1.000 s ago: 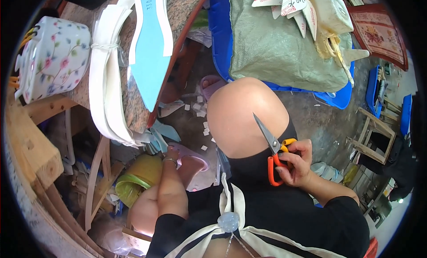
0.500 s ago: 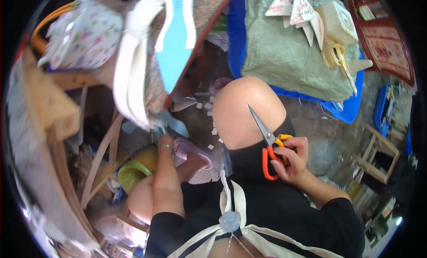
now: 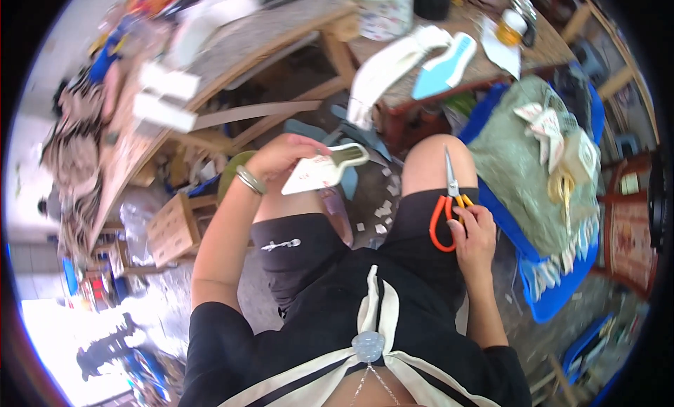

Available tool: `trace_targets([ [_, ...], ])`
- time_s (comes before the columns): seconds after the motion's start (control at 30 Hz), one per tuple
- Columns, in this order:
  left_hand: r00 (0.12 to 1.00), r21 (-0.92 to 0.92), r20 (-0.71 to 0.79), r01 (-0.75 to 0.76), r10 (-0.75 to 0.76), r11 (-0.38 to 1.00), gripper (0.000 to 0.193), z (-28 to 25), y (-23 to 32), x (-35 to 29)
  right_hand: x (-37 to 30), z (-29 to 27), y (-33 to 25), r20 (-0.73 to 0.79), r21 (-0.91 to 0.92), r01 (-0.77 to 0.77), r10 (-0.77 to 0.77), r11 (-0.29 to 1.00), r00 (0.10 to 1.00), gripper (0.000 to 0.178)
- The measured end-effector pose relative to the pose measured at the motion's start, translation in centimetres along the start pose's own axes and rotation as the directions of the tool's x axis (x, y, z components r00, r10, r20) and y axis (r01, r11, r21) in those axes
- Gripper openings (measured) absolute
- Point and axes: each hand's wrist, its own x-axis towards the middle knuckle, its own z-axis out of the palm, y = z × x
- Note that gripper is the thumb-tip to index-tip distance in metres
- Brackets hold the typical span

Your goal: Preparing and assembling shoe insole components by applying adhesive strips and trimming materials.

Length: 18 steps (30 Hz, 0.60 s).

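Note:
Between the thumb and fingers of my left hand (image 3: 291, 153) is a white pointed shoe piece (image 3: 309, 178). It has an open loop at one end and red print on its face, and hangs above my left knee. My right hand (image 3: 476, 231) rests over my right thigh, its fingers round the handles of scissors (image 3: 453, 188), one orange and one yellow. Their blades are together, pointing away from me. On the bench corner ahead lie a bundle of white strips (image 3: 393, 67) and a pale blue pointed shoe piece (image 3: 442, 70) with white edging.
Right of my knee, a blue tub (image 3: 544, 302) holds a grey-green sheet (image 3: 505, 158), with several white pointed pieces (image 3: 544, 123) on top. A wooden bench (image 3: 246, 52) runs along the left. White scraps (image 3: 382, 210) lie on the floor between my legs.
My left hand has come up from low by the bench, and a white shoe piece now shows in it. The view has swung left. The scissors remain in my right hand.

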Motion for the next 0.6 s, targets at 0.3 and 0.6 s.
trace_targets([
  [0.3,0.974,-0.426,-0.040,-0.219,0.223,0.878,0.029,9.4,0.3,-9.9,4.9,-2.4,-9.6,0.041,0.077,0.364,-0.367,0.928,0.929,0.040],
  [0.6,0.745,-0.243,-0.177,-0.666,0.643,0.705,0.069,9.5,-0.6,-9.2,14.9,-0.3,-9.8,-0.149,0.346,0.358,-0.325,0.867,0.934,0.026],
])
